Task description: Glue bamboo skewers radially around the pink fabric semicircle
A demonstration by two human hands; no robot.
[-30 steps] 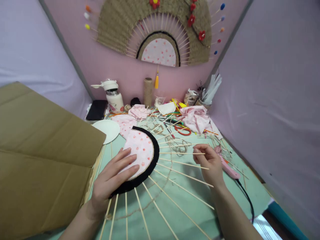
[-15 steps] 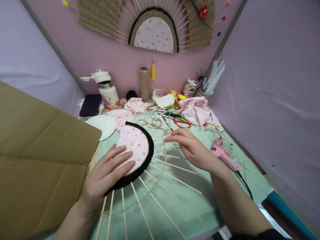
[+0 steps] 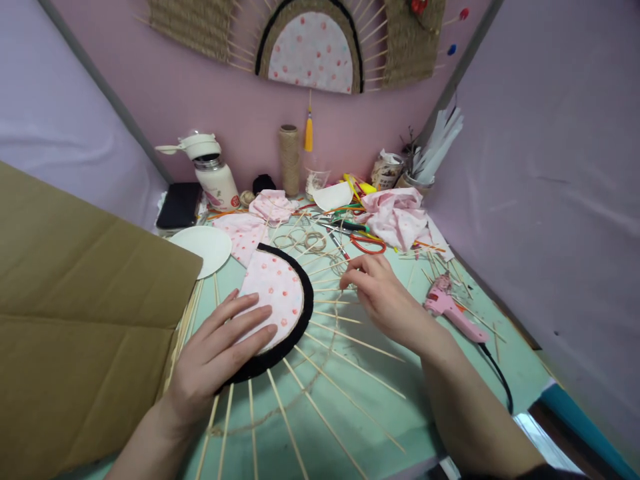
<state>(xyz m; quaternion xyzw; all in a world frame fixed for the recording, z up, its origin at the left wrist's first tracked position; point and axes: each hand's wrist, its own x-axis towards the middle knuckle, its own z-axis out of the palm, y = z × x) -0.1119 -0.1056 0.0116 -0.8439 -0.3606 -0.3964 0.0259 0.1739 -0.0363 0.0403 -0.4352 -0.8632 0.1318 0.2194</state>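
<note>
A half-round panel (image 3: 277,283) covered in white fabric with pink-red dots lies on the table, edged by a thick black band (image 3: 307,313). Thin wooden sticks (image 3: 360,340) fan out from that band. My left hand (image 3: 210,353) rests flat on the panel, fingers spread. A strand of jute twine (image 3: 280,413) runs in an arc across the sticks, starting at a lower-left stick. On the right, my right hand (image 3: 383,300) pinches the twine between thumb and fingers near the upper sticks; the fingertips partly hide the twine there.
A cardboard sheet (image 3: 90,320) stands at left. A pink glue gun (image 3: 455,313) with a black cord lies right. Behind are red-handled scissors (image 3: 367,245), pink cloth (image 3: 397,217), an open bottle (image 3: 217,183) and a twine spool (image 3: 289,160). A finished fan piece (image 3: 310,53) hangs on the wall.
My right hand has drawn its fingers in closer and shifted slightly along the sticks with the twine. My left hand stays on the panel. The view has shifted a little.
</note>
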